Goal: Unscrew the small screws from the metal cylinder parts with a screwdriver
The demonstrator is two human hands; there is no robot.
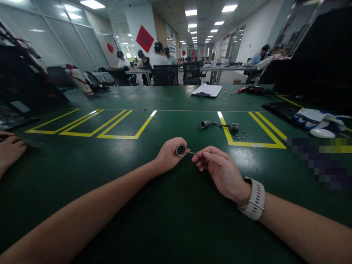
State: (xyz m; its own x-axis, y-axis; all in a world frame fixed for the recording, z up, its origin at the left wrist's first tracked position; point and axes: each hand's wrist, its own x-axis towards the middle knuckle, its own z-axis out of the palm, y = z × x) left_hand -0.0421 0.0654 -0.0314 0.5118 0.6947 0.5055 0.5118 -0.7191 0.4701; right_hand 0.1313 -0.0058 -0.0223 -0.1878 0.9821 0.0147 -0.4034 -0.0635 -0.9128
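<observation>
My left hand (171,156) is wrapped round a round metal socket-like part (180,150), its open end turned toward me. Between the thumb and fingers of my right hand (217,167) is a thin metal rod (190,152), whose far tip reaches into the mouth of that part. Whether the rod touches anything inside is too small to tell. Beyond my hands, two similar metal cylinders, one at the left (205,124) and one at the right (235,127), lie with short shafts between them. Several small nuts or rings (239,138) are scattered close by.
Yellow tape (255,145) marks rectangles on the green table (176,124). Farther back lie a clipboard with papers (207,90) and a red-tipped screwdriver (238,90). White-and-blue gloves (319,119) and a white mouse (322,132) are at the right. Another person's hand (11,150) rests at the left edge.
</observation>
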